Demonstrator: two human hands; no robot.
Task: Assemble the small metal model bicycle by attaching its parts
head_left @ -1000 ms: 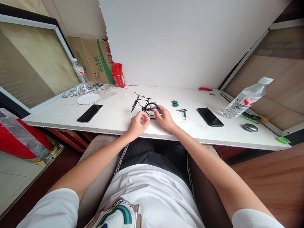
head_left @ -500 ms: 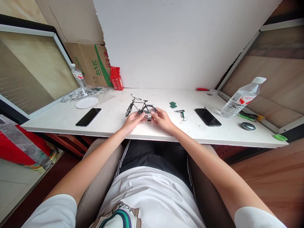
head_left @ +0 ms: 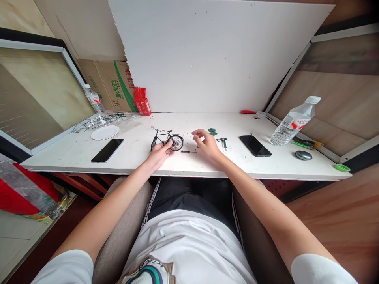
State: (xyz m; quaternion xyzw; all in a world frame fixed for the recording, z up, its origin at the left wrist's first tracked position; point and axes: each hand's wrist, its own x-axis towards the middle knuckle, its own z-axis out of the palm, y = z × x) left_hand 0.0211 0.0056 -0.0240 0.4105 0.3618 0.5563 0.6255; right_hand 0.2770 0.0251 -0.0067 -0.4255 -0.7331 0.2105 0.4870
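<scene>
Left fingers (head_left: 164,149) pinched on 1 model bicycle (head_left: 166,139), right fingers (head_left: 199,138) parted

A bare strip of tabletop (head_left: 189,167) ran along the near edge, crossed by both forearms. Open room also lay between the left phone (head_left: 107,150) and the model bicycle (head_left: 167,139), while the bicycle, with the left hand (head_left: 160,155) at its rear wheel, blocked the middle. The right hand (head_left: 208,146) filled much of the gap from there to the green-and-black part (head_left: 224,144). A narrower lane separated that part from the right phone (head_left: 255,145). Behind, a shallow band stretched sideways (the white panel (head_left: 219,59) walled off its back), and the right bottle (head_left: 293,121) stood tall beyond that phone.
</scene>
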